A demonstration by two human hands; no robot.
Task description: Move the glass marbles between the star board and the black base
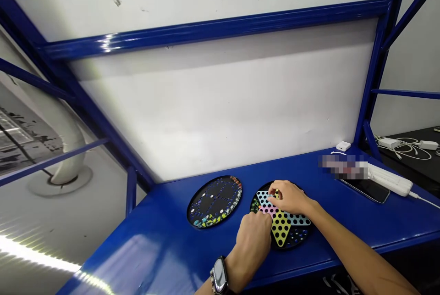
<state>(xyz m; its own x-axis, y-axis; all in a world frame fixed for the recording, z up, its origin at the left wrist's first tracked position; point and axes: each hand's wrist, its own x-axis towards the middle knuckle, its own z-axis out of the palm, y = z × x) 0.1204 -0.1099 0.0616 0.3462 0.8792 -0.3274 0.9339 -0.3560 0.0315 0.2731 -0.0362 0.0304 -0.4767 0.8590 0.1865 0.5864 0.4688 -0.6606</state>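
A star-shaped Chinese checkers board (281, 228), with yellow, blue and pink sections full of round holes, lies in a black round tray. Dark blue marbles (298, 237) show in the tray beside the star, and green ones (255, 204) at its left. My left hand (253, 235), with a watch at the wrist, is closed at the star's left edge; its fingertips are hidden. Over the upper part of the star, my right hand (290, 196) has its thumb and fingers curled into a pinch. Whatever either hand holds cannot be made out.
To the left lies a second black round board (217, 196), glass marbles along its rim. A phone (367, 189), a white power strip (390, 179) and a small white case (343, 146) are at the right of the blue table (165, 240). Blue frame bars border the white back panel.
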